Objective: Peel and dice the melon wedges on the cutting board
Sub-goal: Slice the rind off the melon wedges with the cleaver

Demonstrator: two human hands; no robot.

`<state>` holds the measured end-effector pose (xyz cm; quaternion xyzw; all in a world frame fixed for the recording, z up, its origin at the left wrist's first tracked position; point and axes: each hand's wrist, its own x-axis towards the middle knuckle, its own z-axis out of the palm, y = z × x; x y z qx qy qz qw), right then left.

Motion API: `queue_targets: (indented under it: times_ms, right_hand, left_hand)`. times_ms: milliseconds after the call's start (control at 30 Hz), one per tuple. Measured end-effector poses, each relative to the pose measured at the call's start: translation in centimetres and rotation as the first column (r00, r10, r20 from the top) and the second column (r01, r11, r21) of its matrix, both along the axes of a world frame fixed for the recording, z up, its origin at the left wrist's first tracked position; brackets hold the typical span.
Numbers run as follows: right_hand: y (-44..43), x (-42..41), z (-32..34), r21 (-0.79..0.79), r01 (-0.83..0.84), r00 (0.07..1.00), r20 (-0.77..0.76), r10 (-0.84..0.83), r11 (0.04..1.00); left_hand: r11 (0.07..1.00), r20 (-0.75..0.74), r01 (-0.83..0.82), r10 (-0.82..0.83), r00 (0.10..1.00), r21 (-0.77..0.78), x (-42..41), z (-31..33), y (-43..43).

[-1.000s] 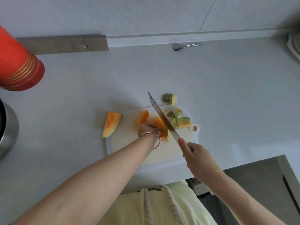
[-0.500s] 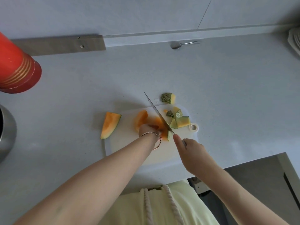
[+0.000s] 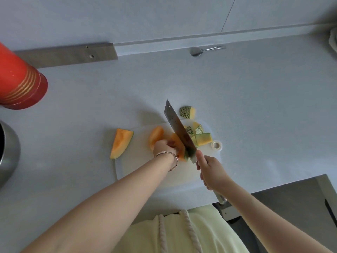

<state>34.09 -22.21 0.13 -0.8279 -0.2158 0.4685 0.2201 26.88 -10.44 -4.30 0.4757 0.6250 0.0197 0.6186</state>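
Slicing rind from the orange melon wedge [image 3: 179, 149] on the white plastic cutting board [image 3: 145, 172], I grip it with my left hand [image 3: 164, 147], the broad steel cleaver [image 3: 179, 130] with my right hand [image 3: 209, 170]; rind offcuts [image 3: 202, 138] lie at two o'clock, an unpeeled wedge [image 3: 121, 143] at nine; dicing seems unstarted.

Grey counter [image 3: 255, 110]: board [image 3: 145, 172] at 6, wedge [image 3: 120, 143] off its 9 edge, rind chunk [image 3: 187, 112] past its 1, spoon [image 3: 196, 51] at 12, red canister [image 3: 18, 81] at 10, steel pot [image 3: 8, 152] at 9.
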Motion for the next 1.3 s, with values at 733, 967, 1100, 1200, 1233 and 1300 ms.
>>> queue_targets:
  times_ms: [733, 967, 1100, 1200, 1233, 1300]
  right_hand:
    - [-1.2, 3.5, 1.5, 0.121, 0.241, 0.922, -0.339, -0.188, 0.963]
    - [-0.9, 3.6, 1.5, 0.093, 0.202, 0.931, -0.329, -0.161, 0.975]
    - [-0.8, 3.1, 1.4, 0.078, 0.207, 0.924, -0.343, -0.168, 0.975]
    - [-0.6, 2.4, 1.1, 0.061, 0.197, 0.919, -0.360, -0.162, 0.979]
    - [-0.6, 2.1, 0.9, 0.057, 0.191, 0.918, -0.364, -0.157, 0.980]
    - [-0.3, 1.4, 0.6, 0.046, 0.165, 0.927, -0.348, -0.139, 0.985]
  left_hand:
    - [0.760, -0.100, 0.524, -0.530, 0.842, 0.384, -1.2, 1.3, 0.7]
    - [0.982, -0.091, 0.176, -0.169, 0.981, 0.070, 1.1, 1.4, 0.2]
    - [0.989, -0.103, 0.144, -0.147, 0.984, -0.028, 0.9, 1.3, 0.4]
    - [0.992, -0.124, 0.115, -0.121, 0.985, -0.054, 0.4, 1.5, 0.5]
    - [0.993, -0.137, 0.107, -0.113, 0.984, -0.049, 0.2, 1.5, 0.5]
    - [0.995, -0.164, 0.100, -0.103, 0.981, -0.027, -0.2, 1.4, 0.4]
